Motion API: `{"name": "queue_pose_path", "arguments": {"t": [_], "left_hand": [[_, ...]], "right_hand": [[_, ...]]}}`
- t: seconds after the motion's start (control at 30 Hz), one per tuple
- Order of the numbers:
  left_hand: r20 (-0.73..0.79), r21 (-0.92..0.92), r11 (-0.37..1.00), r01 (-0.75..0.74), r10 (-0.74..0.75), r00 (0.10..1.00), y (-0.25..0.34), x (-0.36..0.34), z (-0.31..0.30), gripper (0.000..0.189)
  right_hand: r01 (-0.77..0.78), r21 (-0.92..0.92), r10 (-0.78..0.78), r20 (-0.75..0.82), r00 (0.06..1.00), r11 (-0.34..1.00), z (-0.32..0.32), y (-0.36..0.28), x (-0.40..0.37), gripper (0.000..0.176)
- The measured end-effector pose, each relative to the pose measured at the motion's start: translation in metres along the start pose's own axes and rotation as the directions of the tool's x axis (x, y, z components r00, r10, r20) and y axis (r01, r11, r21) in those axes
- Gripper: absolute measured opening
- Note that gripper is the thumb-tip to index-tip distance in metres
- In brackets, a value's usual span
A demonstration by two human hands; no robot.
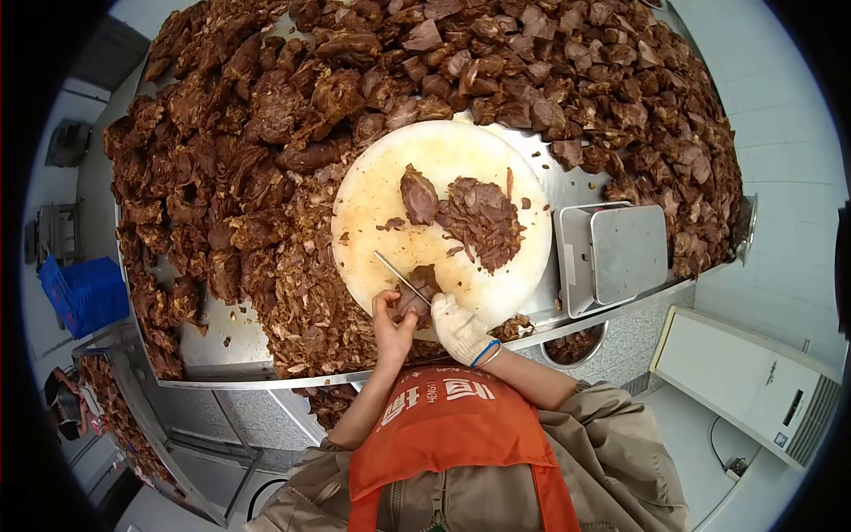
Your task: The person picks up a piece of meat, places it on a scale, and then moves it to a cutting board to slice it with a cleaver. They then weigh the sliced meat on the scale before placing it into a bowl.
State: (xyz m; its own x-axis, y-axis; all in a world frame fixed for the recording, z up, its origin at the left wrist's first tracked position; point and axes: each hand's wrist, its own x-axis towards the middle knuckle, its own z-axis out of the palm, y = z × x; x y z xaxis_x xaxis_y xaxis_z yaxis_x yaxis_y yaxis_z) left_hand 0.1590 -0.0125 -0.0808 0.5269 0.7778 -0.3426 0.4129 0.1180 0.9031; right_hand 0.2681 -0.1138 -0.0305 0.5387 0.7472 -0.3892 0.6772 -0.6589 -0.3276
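Note:
My bare left hand [393,335] grips a piece of cooked meat [420,281] at the near edge of a round white cutting board [363,195]. In my right hand [459,330], which wears a white knitted glove with a blue cuff, is a knife [396,272]; its handle is hidden in the glove. The thin blade points up and left, over the held meat. Farther up the board, a heap of sliced meat [483,222] lies beside a larger uncut chunk [418,195]. Small scraps are scattered around them.
Large piles of dark meat chunks [266,115] surround the board on the metal table [226,341], with shredded bits at its left. A scale with a metal pan [628,253] stands right. Below the table edge is a bowl of meat [574,346]. Blue crates [84,293] stand far left.

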Motion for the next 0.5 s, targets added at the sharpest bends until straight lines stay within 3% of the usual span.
{"name": "queue_pose_path", "arguments": {"t": [0.07,0.1,0.13,0.2,0.23,0.27,0.3,0.33,0.37,0.4,0.47,0.5], "left_hand": [[0.008,-0.01,1.0,0.002,-0.002,1.0,-0.009,0.001,0.001,0.037],[0.009,-0.024,1.0,0.014,-0.014,1.0,-0.004,0.005,-0.001,0.037],[0.018,0.054,0.998,0.021,-0.022,1.0,0.004,0.007,-0.004,0.036],[0.118,0.001,0.995,0.099,-0.098,0.988,0.022,0.012,-0.013,0.038],[0.123,0.246,0.969,0.032,-0.064,0.99,0.023,0.021,-0.019,0.037],[0.143,0.408,0.89,-0.203,0.157,0.977,0.048,0.023,-0.02,0.038],[0.197,0.549,0.732,-0.403,0.356,0.914,0.081,0.025,-0.021,0.039],[0.444,0.601,0.568,-0.562,0.348,0.826,0.103,0.035,-0.015,0.048],[0.661,0.502,0.562,-0.658,0.242,0.711,0.111,0.05,-0.007,0.05],[0.833,0.381,0.57,-0.728,0.131,0.538,0.114,0.063,0.004,0.052],[0.855,0.385,0.462,-0.799,0.147,0.498,0.107,0.079,0.028,0.049],[0.87,0.437,0.481,-0.76,-0.014,0.492,0.11,0.09,0.037,0.048]], "right_hand": [[0.149,0.051,-0.148,-0.027,0.989,0.988,0.0,0.011,-0.001,0.017],[0.182,0.139,-0.179,-0.035,0.983,0.973,-0.004,0.018,-0.005,0.015],[0.181,0.119,-0.178,-0.039,0.983,0.976,-0.006,0.031,-0.017,0.012],[0.206,0.124,-0.204,-0.029,0.979,0.971,-0.024,0.07,-0.053,0.01],[0.236,0.153,-0.238,-0.011,0.971,0.96,-0.043,0.089,-0.075,0.011],[0.225,0.173,-0.21,-0.098,0.973,0.959,-0.048,0.105,-0.094,0.012],[0.216,0.196,-0.182,-0.179,0.967,0.956,-0.052,0.117,-0.109,0.013],[0.12,0.227,-0.078,-0.188,0.979,0.967,-0.065,0.121,-0.121,0.014],[0.025,0.258,0.026,-0.193,0.981,0.966,-0.074,0.124,-0.13,0.014],[-0.017,0.261,0.08,-0.232,0.969,0.965,-0.072,0.131,-0.132,0.015],[-0.018,0.264,0.099,-0.297,0.95,0.964,-0.076,0.135,-0.135,0.016],[-0.025,0.264,0.118,-0.342,0.932,0.964,-0.077,0.138,-0.137,0.017]]}}
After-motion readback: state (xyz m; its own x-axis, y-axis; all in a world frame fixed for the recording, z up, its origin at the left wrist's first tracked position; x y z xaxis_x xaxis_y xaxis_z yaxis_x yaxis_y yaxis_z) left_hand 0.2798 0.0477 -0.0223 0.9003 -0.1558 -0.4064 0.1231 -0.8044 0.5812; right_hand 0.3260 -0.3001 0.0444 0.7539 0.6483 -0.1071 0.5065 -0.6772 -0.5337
